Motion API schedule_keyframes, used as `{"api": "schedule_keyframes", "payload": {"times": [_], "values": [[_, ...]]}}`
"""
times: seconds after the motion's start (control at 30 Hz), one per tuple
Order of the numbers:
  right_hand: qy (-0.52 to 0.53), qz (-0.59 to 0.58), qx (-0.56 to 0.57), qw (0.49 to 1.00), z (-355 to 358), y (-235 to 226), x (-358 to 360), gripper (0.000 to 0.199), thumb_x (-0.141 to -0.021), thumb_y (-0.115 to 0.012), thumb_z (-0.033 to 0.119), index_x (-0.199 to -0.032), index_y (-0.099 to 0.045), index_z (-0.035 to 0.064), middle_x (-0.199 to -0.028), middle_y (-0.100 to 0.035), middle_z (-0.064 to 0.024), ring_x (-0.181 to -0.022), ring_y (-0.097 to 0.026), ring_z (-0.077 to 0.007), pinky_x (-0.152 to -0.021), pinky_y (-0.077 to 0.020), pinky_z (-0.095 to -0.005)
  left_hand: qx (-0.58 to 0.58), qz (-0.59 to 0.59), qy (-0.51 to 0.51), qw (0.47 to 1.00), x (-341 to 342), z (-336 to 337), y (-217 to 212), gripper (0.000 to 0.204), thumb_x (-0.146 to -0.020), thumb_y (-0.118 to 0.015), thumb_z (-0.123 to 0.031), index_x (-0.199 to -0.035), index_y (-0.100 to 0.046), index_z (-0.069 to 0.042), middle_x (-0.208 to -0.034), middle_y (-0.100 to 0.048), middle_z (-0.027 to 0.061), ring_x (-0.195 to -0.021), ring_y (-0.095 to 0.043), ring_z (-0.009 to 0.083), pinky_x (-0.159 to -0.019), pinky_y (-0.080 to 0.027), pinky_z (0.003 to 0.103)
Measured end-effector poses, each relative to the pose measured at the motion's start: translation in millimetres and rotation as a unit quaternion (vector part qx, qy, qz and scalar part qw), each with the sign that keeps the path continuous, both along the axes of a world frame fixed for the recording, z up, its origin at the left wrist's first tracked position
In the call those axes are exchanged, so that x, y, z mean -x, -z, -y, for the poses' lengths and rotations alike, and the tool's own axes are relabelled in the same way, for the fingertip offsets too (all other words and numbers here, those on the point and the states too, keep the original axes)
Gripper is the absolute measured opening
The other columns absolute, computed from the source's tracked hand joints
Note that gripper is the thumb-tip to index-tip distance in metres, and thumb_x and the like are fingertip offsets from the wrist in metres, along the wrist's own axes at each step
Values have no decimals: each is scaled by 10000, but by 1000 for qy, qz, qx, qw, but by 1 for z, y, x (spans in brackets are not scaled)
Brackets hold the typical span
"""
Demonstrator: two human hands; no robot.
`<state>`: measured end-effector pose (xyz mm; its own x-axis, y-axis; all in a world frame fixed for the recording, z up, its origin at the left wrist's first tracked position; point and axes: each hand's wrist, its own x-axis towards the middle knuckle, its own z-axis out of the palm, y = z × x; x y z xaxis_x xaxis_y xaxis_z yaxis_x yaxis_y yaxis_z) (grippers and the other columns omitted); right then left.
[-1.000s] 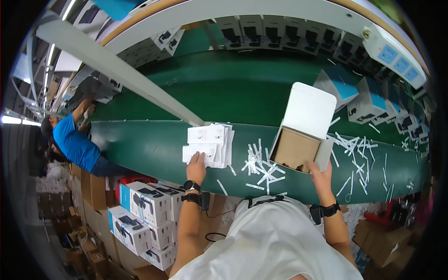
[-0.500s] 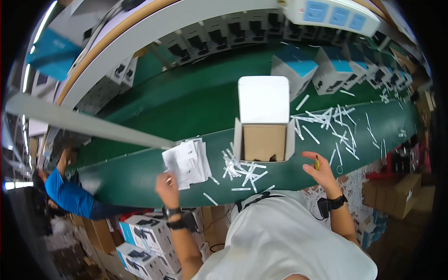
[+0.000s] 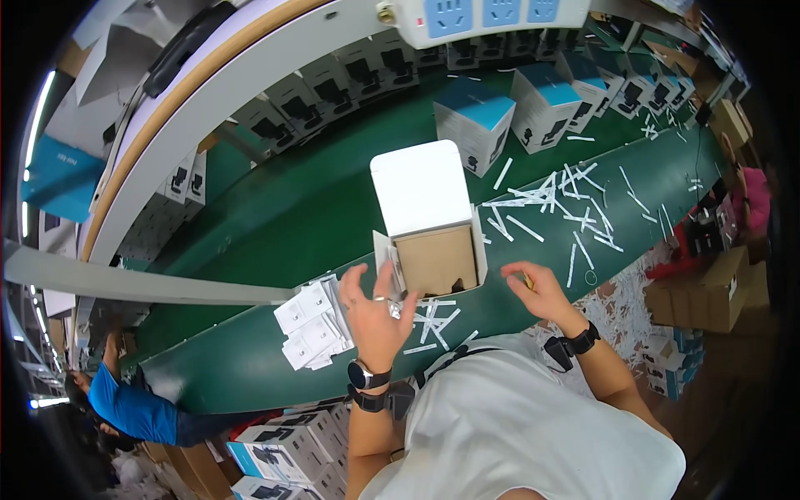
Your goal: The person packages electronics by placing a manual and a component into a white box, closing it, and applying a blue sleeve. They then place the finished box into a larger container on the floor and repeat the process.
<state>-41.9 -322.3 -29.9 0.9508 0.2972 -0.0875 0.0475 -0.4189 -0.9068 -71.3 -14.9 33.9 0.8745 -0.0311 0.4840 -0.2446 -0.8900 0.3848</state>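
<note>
A white carton (image 3: 421, 192) stands with its lid raised on the green table, and a brown cardboard piece (image 3: 435, 260) fills its inside. My left hand (image 3: 379, 321) is open, fingers spread, at the carton's near left corner; a ring shows on one finger. Beside it lies a stack of white leaflets (image 3: 312, 325). To the right of the carton, my right hand (image 3: 540, 293) is curled around a small yellow object (image 3: 528, 283), mostly hidden by the fingers. White paper strips (image 3: 437, 321) lie just in front of the carton.
More strips (image 3: 554, 196) are scattered on the right of the green table (image 3: 225, 367). White-and-blue boxes (image 3: 475, 125) stand behind the carton. A white power strip (image 3: 492, 21) hangs overhead. A pale post (image 3: 150, 279) crosses on the left. A person in blue (image 3: 133, 408) is at far left.
My left hand has moved right from the leaflet stack to the carton's left side, and its fingers have spread. The view has shifted, so the carton appears further left.
</note>
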Motion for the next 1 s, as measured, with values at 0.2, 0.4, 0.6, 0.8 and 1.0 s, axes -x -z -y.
{"api": "schedule_keyframes", "payload": {"times": [0.2,0.4,0.6,0.8,1.0], "values": [[-55,233,-8,971,-38,-45,-19,373,-948,-605,83,-1320,-598,48,-1379,-604,-119,-867,-700,-247,-632,-542,-283,385,-52,-36,921,-2,8,58,546,-867,-669,-24,-1374,-482,54,-1294,-530,253,-1121,-574,399,-1006,-449,437],[-175,210,107,956,-51,-44,-18,423,-906,-643,229,-1299,-608,78,-1460,-546,-69,-824,-708,-255,-619,-554,-331,135,-35,72,988,-3,34,31,722,-847,-750,-204,-1463,-432,-4,-1449,-457,255,-1316,-470,432,-1102,-377,477],[41,258,126,957,-53,-39,-51,130,-888,-688,181,-965,-625,96,-863,-628,-74,-700,-652,-306,-595,-515,-383,-142,-99,116,978,-3,48,44,671,-897,-685,-297,-1489,-453,-80,-1542,-396,217,-1428,-374,392,-1159,-318,497],[75,279,169,942,-54,-36,-62,136,-867,-720,190,-908,-616,110,-793,-624,-54,-676,-647,-292,-562,-506,-384,-127,-98,116,980,-1,50,48,659,-889,-689,-269,-1476,-465,-68,-1530,-407,232,-1415,-398,396,-1156,-328,489],[80,281,191,937,-54,-39,-61,135,-857,-731,184,-878,-620,111,-777,-619,-45,-650,-643,-278,-542,-499,-375,-121,-96,123,980,-3,50,47,667,-882,-696,-270,-1473,-466,-64,-1529,-409,230,-1419,-394,397,-1158,-331,487]]}}
